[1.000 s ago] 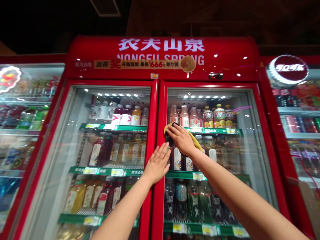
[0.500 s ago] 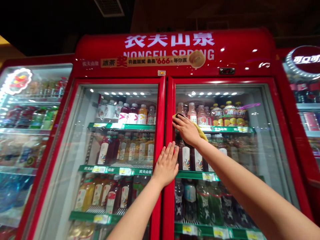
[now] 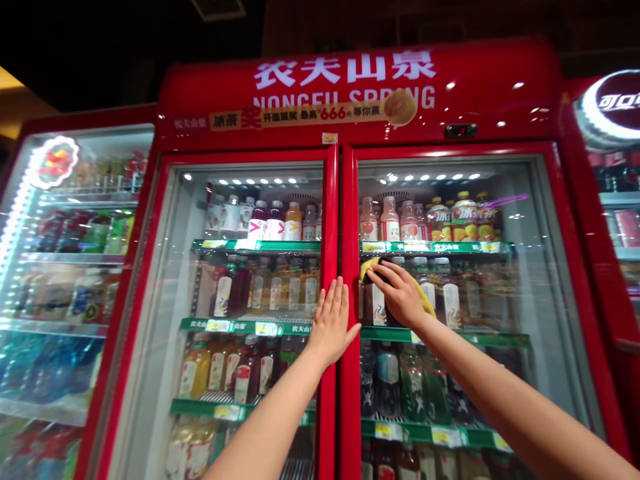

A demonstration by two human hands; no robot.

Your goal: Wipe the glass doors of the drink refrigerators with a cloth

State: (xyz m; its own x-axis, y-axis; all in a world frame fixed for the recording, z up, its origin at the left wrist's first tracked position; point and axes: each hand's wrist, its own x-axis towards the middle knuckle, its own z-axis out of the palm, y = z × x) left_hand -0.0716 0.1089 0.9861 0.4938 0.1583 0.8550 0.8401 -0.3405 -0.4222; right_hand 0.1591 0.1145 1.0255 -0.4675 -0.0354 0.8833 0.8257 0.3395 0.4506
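Note:
My left hand point(image 3: 331, 325) lies flat with its fingers stretched upward on the red door frame point(image 3: 329, 220), near the gap between the two doors. Against the glass of the right door point(image 3: 520, 300), my right hand point(image 3: 400, 293) presses a yellow and black cloth point(image 3: 427, 293). Part of the cloth is hidden under the palm; its yellow edges stick out at the fingertips and by the wrist. Behind the glass, level with that hand, stand dark bottles with white labels point(image 3: 451, 303).
A red drinks fridge point(image 3: 500, 87) with a lit sign fills the middle. Green-edged shelves point(image 3: 445, 337) inside hold rows of bottles. Another fridge point(image 3: 93, 259) stands at the left, and one with a round lit sign point(image 3: 620, 103) at the right.
My right hand has moved down the glass with the cloth, from the upper shelf's level to the second shelf's bottles. The left hand stays on the door frame, its thumb now spread wider.

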